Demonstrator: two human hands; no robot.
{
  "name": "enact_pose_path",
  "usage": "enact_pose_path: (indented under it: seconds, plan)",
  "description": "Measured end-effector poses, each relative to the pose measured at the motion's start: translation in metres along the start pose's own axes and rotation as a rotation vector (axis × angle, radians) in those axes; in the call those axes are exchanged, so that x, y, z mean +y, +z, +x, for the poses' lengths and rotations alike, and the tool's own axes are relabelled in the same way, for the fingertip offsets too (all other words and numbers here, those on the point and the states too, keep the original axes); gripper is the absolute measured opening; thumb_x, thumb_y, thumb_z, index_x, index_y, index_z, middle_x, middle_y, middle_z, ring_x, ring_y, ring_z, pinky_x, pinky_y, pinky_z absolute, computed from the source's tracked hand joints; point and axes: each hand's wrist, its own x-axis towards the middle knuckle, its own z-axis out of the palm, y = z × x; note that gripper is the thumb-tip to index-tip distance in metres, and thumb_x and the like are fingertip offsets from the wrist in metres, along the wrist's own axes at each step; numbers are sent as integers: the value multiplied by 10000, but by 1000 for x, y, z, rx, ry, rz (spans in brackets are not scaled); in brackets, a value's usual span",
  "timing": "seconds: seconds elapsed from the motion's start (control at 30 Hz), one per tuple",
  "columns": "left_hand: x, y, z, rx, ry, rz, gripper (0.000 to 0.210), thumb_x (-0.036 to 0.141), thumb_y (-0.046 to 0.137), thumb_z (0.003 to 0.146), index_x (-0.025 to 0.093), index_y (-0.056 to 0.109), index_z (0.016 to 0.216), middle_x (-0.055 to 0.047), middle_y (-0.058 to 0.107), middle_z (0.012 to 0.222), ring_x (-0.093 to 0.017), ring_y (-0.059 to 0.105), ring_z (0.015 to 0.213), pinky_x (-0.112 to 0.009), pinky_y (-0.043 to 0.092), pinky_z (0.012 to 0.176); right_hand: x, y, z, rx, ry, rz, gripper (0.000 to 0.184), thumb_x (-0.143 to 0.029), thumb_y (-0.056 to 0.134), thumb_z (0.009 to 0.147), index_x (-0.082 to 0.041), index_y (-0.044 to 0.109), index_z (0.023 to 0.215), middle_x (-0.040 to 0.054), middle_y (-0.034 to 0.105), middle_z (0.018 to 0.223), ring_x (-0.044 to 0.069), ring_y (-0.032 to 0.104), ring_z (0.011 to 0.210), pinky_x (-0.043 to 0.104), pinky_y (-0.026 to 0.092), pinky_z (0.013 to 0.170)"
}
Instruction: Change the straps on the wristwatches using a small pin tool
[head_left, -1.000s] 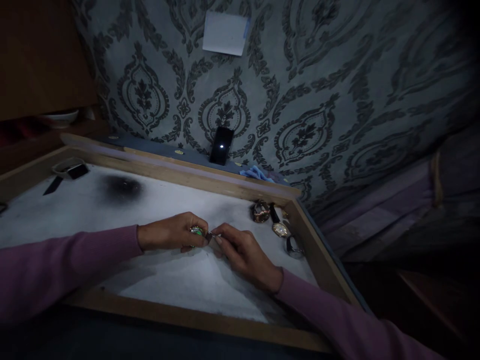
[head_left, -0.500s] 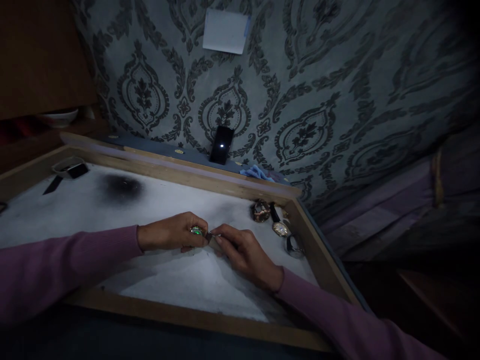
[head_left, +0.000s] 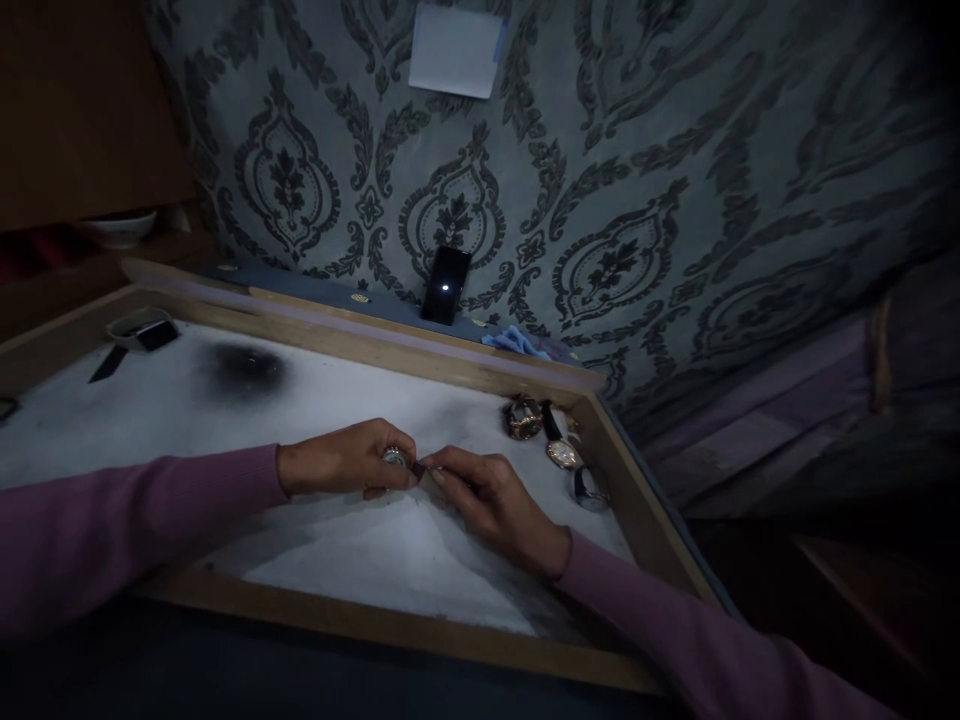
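My left hand (head_left: pixel 360 458) is closed around a wristwatch (head_left: pixel 394 457), its round silvery face showing between thumb and forefinger. A short dark strap (head_left: pixel 420 468) reaches from the watch toward my right hand (head_left: pixel 487 495). The right thumb and fingers pinch around the strap's end; the exact grip is partly hidden. Both hands are over the white bottom of a shallow wooden tray (head_left: pixel 420 625). To the right lie a rose-gold and dark watch (head_left: pixel 523 417), a gold-faced watch (head_left: pixel 561 454) with a black strap, and a dark-banded watch (head_left: pixel 589 488).
At the tray's far left is a clear dish (head_left: pixel 139 328) with a dark-screened watch by it. Behind the tray a phone (head_left: pixel 447 287) leans on the patterned wall, near a blue cloth (head_left: pixel 516 341). A white card (head_left: pixel 457 52) is on the wall.
The green glint on the watch face has gone, and the face now looks silvery. Both hands keep nearly the same position and grip. The view has shifted slightly.
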Motion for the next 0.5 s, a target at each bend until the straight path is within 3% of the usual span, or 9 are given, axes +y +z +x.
enact_pose_path:
  seconds: [0.2,0.5]
  plan:
    - [2,0,0,-18,14,6,200,355,584,808,156,592,784,68,457,508,-88,389,484,-216,289,500,0,0,0,-3,-2,-10,205,-190,457,942,-151,658,938,-12,583,603,103,529,528,208,391,521]
    - [-2,0,4,-15,37,-66,149,307,579,802,162,579,766,78,435,502,-78,378,469,-209,287,494,2,3,-2,26,49,16,221,-211,423,963,-161,613,1064,-18,605,613,107,527,531,221,403,539]
